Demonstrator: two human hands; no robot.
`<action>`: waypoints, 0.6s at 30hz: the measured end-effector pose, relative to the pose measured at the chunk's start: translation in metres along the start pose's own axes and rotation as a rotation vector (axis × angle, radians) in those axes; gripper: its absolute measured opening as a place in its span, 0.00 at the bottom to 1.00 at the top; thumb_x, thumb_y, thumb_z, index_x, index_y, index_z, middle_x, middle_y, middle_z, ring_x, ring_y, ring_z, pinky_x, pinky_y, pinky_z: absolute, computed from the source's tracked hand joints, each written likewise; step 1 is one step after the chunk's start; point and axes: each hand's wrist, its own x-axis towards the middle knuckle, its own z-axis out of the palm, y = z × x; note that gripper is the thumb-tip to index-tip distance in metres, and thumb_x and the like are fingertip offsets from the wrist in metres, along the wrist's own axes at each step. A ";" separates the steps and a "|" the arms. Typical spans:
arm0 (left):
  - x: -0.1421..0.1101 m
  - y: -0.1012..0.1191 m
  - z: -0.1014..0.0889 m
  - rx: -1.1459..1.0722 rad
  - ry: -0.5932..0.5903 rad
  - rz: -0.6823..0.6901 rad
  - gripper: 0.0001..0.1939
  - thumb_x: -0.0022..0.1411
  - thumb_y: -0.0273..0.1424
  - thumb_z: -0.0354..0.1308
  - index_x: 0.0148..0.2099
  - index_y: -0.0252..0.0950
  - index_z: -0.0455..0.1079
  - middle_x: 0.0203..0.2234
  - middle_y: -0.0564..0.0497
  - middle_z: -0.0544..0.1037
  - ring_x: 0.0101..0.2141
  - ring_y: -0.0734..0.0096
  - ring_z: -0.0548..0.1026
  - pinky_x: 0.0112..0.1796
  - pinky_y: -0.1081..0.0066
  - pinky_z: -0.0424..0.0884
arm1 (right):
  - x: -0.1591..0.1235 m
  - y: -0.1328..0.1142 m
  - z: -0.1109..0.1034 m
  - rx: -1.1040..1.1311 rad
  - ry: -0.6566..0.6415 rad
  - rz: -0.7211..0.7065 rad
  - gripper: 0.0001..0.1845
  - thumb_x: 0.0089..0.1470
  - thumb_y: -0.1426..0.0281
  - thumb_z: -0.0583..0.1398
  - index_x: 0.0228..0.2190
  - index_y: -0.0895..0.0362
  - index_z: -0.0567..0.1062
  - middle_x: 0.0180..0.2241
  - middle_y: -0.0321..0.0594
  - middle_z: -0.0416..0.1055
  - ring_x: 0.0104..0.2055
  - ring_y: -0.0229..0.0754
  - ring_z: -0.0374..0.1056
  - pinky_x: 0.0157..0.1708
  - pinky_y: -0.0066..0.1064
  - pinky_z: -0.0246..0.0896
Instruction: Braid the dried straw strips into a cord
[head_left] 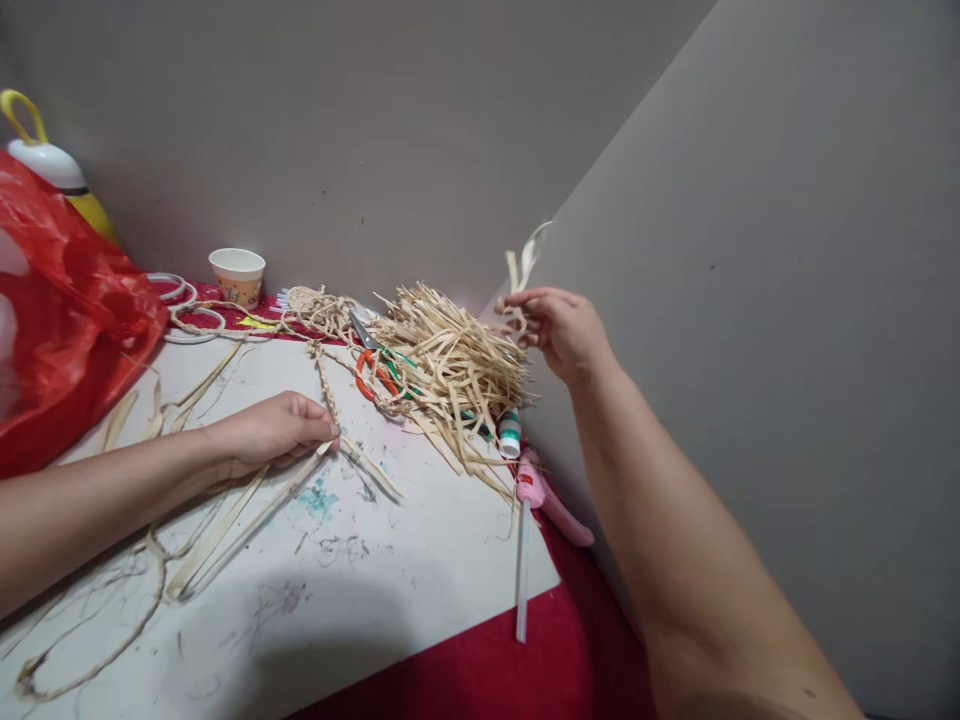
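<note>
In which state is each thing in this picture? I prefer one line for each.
Left hand: pinching the braid
Right hand: raised, holding a pale strip
Braid: partly plaited, strands loose
Straw: loosely heaped
Scissors: partly under straw, blade opening unclear
Tube: partly covered by straw
Glue gun: lying down
Paper cup: upright, uncovered
Red bag: crumpled
Bottle: lid on, partly hidden
White surface: stained

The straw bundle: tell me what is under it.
Scissors and a green-and-white tube stick out from under the straw bundle; their covered parts, and anything deeper, cannot be seen.
</note>
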 end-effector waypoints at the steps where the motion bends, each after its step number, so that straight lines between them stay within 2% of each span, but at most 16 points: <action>1: 0.000 0.001 0.000 0.004 0.002 -0.004 0.12 0.55 0.35 0.56 0.27 0.31 0.70 0.09 0.61 0.54 0.11 0.85 0.47 0.15 0.76 0.39 | -0.006 0.004 0.000 -0.057 -0.033 0.014 0.06 0.41 0.70 0.59 0.25 0.60 0.72 0.24 0.39 0.71 0.20 0.33 0.65 0.15 0.22 0.53; 3: -0.001 0.001 0.001 0.011 0.006 -0.008 0.12 0.55 0.35 0.56 0.27 0.31 0.70 0.08 0.61 0.55 0.11 0.85 0.48 0.15 0.76 0.39 | -0.020 0.014 0.001 -0.155 -0.112 0.033 0.07 0.41 0.68 0.62 0.25 0.60 0.71 0.22 0.38 0.70 0.20 0.33 0.65 0.16 0.22 0.54; 6: 0.000 0.001 0.000 0.020 0.008 -0.004 0.12 0.55 0.35 0.56 0.27 0.31 0.70 0.08 0.60 0.55 0.11 0.85 0.48 0.14 0.76 0.39 | -0.037 0.024 0.000 -0.233 -0.260 0.139 0.16 0.38 0.69 0.64 0.33 0.56 0.67 0.26 0.37 0.73 0.22 0.35 0.67 0.17 0.22 0.57; 9: 0.001 0.001 -0.001 0.026 0.004 -0.002 0.13 0.56 0.36 0.56 0.28 0.30 0.70 0.08 0.60 0.54 0.11 0.85 0.48 0.15 0.76 0.39 | -0.045 0.030 -0.005 -0.330 -0.282 0.213 0.24 0.40 0.69 0.63 0.42 0.54 0.65 0.26 0.36 0.73 0.23 0.36 0.68 0.17 0.24 0.58; 11: 0.002 0.001 -0.001 0.022 0.006 -0.007 0.13 0.56 0.36 0.56 0.28 0.30 0.71 0.08 0.60 0.54 0.11 0.85 0.48 0.15 0.76 0.39 | -0.043 0.035 -0.009 -0.421 -0.155 0.157 0.22 0.41 0.69 0.61 0.42 0.56 0.68 0.24 0.36 0.71 0.23 0.37 0.67 0.19 0.25 0.59; 15: 0.002 0.001 -0.001 0.026 0.010 -0.014 0.13 0.56 0.37 0.56 0.28 0.30 0.71 0.08 0.60 0.55 0.11 0.85 0.48 0.15 0.76 0.39 | -0.034 0.041 -0.011 -0.525 0.192 -0.044 0.08 0.42 0.68 0.59 0.27 0.60 0.73 0.23 0.39 0.70 0.24 0.37 0.66 0.24 0.28 0.60; 16: 0.002 0.001 -0.001 0.031 0.010 -0.013 0.13 0.56 0.37 0.56 0.28 0.30 0.71 0.08 0.60 0.55 0.11 0.85 0.48 0.15 0.76 0.39 | -0.033 0.041 -0.009 -0.526 0.234 -0.103 0.07 0.42 0.68 0.59 0.25 0.60 0.73 0.22 0.40 0.70 0.24 0.37 0.65 0.26 0.29 0.60; 18: 0.002 0.001 -0.001 0.038 0.010 -0.013 0.13 0.56 0.37 0.56 0.28 0.30 0.71 0.08 0.60 0.55 0.11 0.85 0.48 0.15 0.76 0.39 | -0.035 0.039 0.000 -0.521 0.240 -0.210 0.07 0.43 0.68 0.59 0.24 0.60 0.74 0.23 0.39 0.71 0.25 0.37 0.65 0.28 0.30 0.60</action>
